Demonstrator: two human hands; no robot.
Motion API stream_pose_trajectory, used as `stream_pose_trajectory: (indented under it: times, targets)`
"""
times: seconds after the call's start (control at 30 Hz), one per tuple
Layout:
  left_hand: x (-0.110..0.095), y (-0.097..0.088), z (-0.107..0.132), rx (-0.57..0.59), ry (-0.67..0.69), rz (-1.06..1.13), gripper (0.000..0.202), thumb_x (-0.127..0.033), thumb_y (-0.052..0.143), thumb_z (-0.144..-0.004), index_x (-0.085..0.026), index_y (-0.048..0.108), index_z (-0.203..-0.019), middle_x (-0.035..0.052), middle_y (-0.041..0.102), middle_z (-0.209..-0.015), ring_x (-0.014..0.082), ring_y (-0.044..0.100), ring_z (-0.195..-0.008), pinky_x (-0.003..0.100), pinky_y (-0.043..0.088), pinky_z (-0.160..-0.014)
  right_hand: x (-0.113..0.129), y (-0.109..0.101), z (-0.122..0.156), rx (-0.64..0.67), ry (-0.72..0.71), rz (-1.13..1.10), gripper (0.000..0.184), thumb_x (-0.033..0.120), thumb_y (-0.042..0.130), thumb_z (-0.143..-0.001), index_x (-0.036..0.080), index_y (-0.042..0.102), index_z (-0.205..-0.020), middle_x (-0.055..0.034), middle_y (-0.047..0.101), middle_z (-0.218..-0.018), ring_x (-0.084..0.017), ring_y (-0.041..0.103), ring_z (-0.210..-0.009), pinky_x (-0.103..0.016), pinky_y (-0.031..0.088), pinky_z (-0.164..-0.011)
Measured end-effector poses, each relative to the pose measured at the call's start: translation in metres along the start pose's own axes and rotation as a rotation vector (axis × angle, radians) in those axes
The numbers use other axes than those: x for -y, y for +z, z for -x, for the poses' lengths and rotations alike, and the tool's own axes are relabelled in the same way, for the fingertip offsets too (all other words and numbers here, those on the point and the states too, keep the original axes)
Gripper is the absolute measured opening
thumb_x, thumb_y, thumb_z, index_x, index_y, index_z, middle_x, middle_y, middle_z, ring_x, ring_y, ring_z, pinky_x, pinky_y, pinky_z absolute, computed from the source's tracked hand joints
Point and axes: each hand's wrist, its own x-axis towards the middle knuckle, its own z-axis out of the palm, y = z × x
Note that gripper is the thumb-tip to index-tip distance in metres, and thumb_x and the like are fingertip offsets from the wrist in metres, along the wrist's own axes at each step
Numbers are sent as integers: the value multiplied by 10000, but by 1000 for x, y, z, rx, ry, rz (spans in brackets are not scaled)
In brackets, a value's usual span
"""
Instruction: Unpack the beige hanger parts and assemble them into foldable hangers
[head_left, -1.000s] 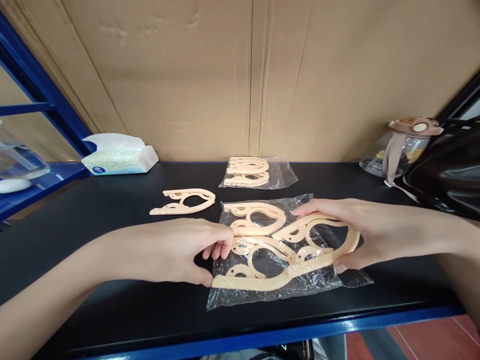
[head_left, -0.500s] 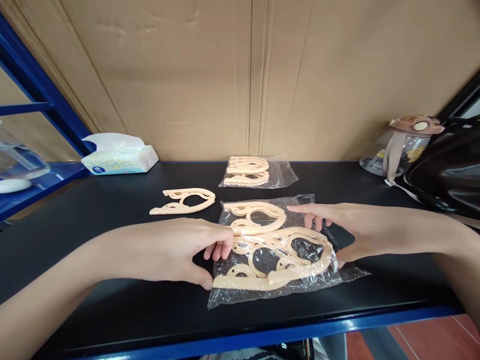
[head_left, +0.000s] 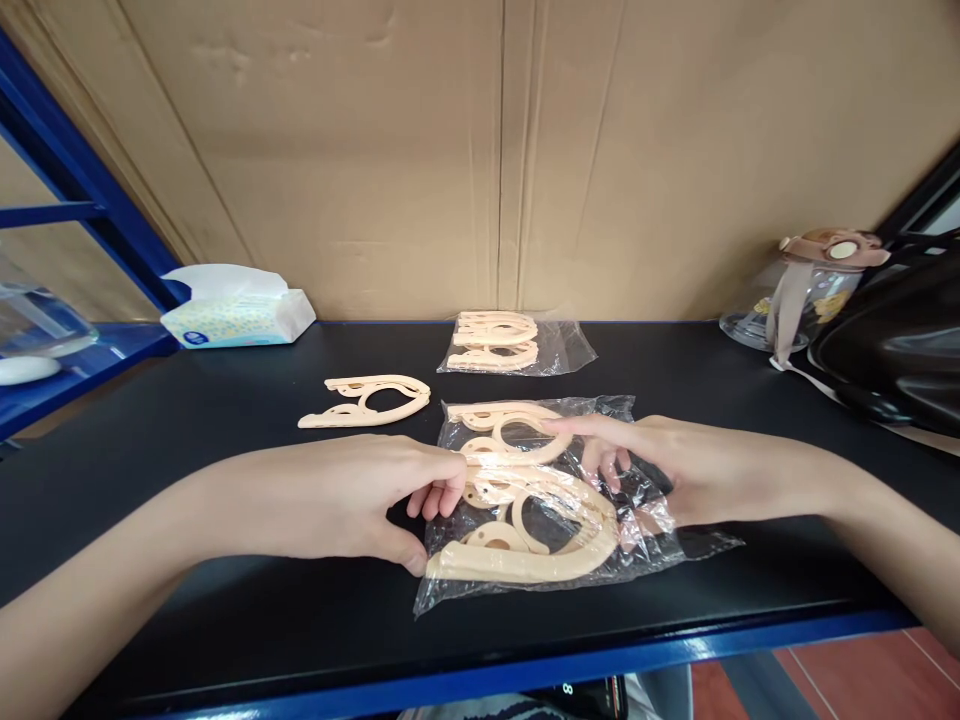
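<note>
A clear plastic bag [head_left: 645, 570] lies flat in front of me with several cream folding hangers [head_left: 525, 565] inside. My left hand [head_left: 375, 500] grips its left side, thumb at the lower corner and index finger at the middle of the hangers' ends, the other fingers curled under. My right hand [head_left: 645, 470] holds the right side. Its index finger lies across the upper hanger's curve, while the thumb sits by the lower hanger's rounded end, seen through shiny film. A single loose folding hanger [head_left: 367, 400] rests beyond my left hand.
Farther back lies a second bag of hangers [head_left: 499, 340]. A tissue pack [head_left: 238, 308] stands at the back left on the black tabletop [head_left: 247, 400]. At the right are a clear bottle with a strap [head_left: 814, 290] and a shiny black object [head_left: 892, 340]. Cardboard [head_left: 375, 160] lines the back.
My right hand has moved left over the bag, and the lower hangers inside have slid left and bunched together. The left hand has stayed in place.
</note>
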Motion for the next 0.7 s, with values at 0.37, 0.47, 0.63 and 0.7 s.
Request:
stream_pose_trajectory:
  times: [0.37, 0.47, 0.63, 0.7]
  targets:
    - [3, -3, 3, -62, -4, -85, 76, -214, 558, -797, -263, 507, -828, -69, 590, -852, 115, 523, -762, 211, 370, -620, -10, 6, -3, -17, -13, -42, 783, 347, 631, -822, 398, 182, -1461, 22, 616, -1043, -147, 591, -932, -290, 478, -835]
    - [17, -6, 4, -152, -48, -182, 51, -223, 528, -803, -254, 491, -818, -43, 587, -801, 124, 509, -677, 235, 356, -565, -7, 6, -3, -35, -13, 25, 847, 380, 659, -789, 393, 154, -1469, 13, 613, -1088, -164, 596, -937, -291, 487, -814]
    - [32, -3, -2, -218, -109, -253, 56, -302, 525, -818, -257, 501, -795, -29, 580, -723, 130, 489, -589, 258, 320, -489, -4, 14, -7, -169, -91, 241, 905, 489, 689, -729, 325, 200, -1472, -42, 592, -1205, -223, 586, -1020, -340, 476, -844]
    - [29, -1, -3, -216, -112, -264, 86, -303, 505, -829, -253, 508, -759, -28, 571, -698, 125, 466, -559, 260, 305, -472, -5, 17, -8, -188, -109, 284, 873, 495, 675, -743, 316, 221, -1466, -49, 605, -1196, -226, 600, -997, -344, 484, -824]
